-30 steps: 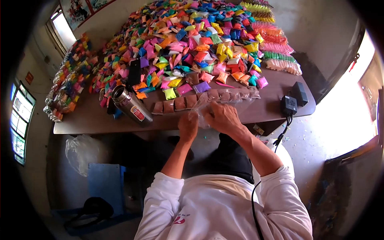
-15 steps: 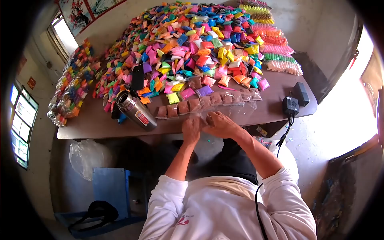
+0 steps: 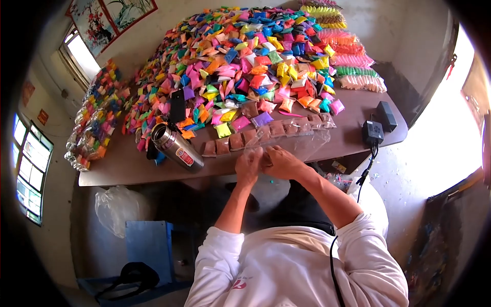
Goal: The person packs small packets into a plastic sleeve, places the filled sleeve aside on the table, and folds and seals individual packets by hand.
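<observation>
A clear plastic bag (image 3: 313, 145) lies at the table's front edge, its near end gathered between my hands. My left hand (image 3: 248, 166) is closed on that end, fingers pinched together. Close beside it, my right hand (image 3: 283, 162) also pinches the bag, with its fingers curled. Just beyond both hands runs a row of small brown packets (image 3: 236, 141), lined up side by side. Part of the bag overlaps the middle and right of this row. The fingertips are partly hidden, so the exact grip on the film is hard to see.
A steel flask (image 3: 178, 148) leans left of my hands, near a black phone (image 3: 177, 106). A large heap of colourful packets (image 3: 225, 66) covers the table's back. Bagged rows of packets (image 3: 355, 60) lie right of it. A black device with cables (image 3: 373, 134) sits at the right edge.
The view has shifted slightly, so the scene sits a little lower and to the right. Both hands keep hold of the bag and have barely moved relative to the packets.
</observation>
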### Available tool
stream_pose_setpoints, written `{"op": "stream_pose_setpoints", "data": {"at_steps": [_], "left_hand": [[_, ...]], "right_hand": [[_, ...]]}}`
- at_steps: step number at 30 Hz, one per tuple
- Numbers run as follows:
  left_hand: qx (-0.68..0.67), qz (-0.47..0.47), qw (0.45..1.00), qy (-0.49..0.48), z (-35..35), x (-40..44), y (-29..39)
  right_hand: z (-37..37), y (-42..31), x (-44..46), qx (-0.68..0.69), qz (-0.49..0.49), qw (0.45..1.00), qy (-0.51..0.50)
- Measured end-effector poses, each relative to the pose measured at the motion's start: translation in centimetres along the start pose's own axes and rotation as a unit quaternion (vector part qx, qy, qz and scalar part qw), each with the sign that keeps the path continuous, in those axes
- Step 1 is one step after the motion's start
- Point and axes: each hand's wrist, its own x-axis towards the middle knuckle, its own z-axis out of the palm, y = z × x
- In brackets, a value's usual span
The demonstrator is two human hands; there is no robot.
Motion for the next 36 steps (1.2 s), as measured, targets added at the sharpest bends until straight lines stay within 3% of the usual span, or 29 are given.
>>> {"op": "stream_pose_setpoints", "data": {"at_steps": [4, 6, 13, 15, 16, 18, 20, 22, 23, 24, 26, 28, 29, 30, 32, 36], "left_hand": [[0.014, -0.011, 1.000, 0.009, 0.3, -0.4, 0.9], [0.048, -0.004, 0.998, 0.031, 0.4, -0.2, 0.3], [0.088, -0.011, 0.996, 0.010, 0.2, 0.1, 0.7], [0.146, -0.012, 0.988, 0.052, 0.5, -0.1, 1.4], [0.142, -0.009, 0.989, 0.047, 0.5, -0.2, 1.7], [-0.034, -0.011, 0.999, -0.011, 0.6, -0.5, 2.6], [-0.107, -0.009, 0.993, -0.048, 0.3, -1.3, 4.9], [-0.040, 0.026, 0.998, -0.043, -0.2, -1.2, 5.5], [-0.042, 0.027, 0.998, -0.043, -0.1, -0.8, 3.5], [-0.037, 0.024, 0.999, -0.031, 0.3, 0.0, -0.3], [-0.035, 0.022, 0.999, -0.016, 0.7, 0.5, -1.7], [0.043, 0.030, 0.998, 0.019, 0.3, -0.4, 0.7], [0.041, 0.028, 0.999, 0.022, 0.1, -0.7, 2.3], [0.045, 0.040, 0.998, 0.025, 0.0, -1.0, 3.9], [0.051, 0.044, 0.997, 0.028, 0.0, -1.3, 4.3], [0.058, 0.023, 0.998, 0.010, -0.2, -1.2, 4.6]], "right_hand": [[-1.1, 0.9, -0.6, 0.024, 0.013, 0.999, -0.032], [-0.2, 1.9, -0.8, 0.025, -0.073, 0.996, 0.041], [0.6, 1.5, -0.6, -0.002, -0.079, 0.995, 0.065], [0.9, 1.6, -1.1, 0.015, -0.066, 0.991, 0.111], [-1.0, 0.4, -1.6, 0.011, -0.062, 0.992, 0.114], [-5.7, -2.4, -3.3, 0.013, -0.062, 0.993, 0.095], [-10.5, -2.9, -5.1, 0.048, -0.064, 0.980, 0.184], [-14.6, -1.5, -5.2, -0.013, -0.030, 0.941, 0.337], [-15.3, 1.8, -4.4, 0.020, -0.002, 0.921, 0.389], [-16.5, 3.6, -3.6, -0.031, 0.013, 0.911, 0.411], [-17.3, 8.4, -2.4, -0.059, 0.039, 0.929, 0.363], [-16.1, 13.3, -1.6, -0.090, 0.113, 0.970, 0.195], [-14.8, 17.1, -1.5, -0.114, 0.048, 0.981, 0.148], [-14.2, 18.2, -1.3, -0.162, 0.041, 0.980, 0.106], [-14.4, 16.2, -1.2, -0.126, 0.066, 0.990, 0.019], [-13.7, 17.4, -1.8, -0.125, 0.023, 0.991, 0.053]]}}
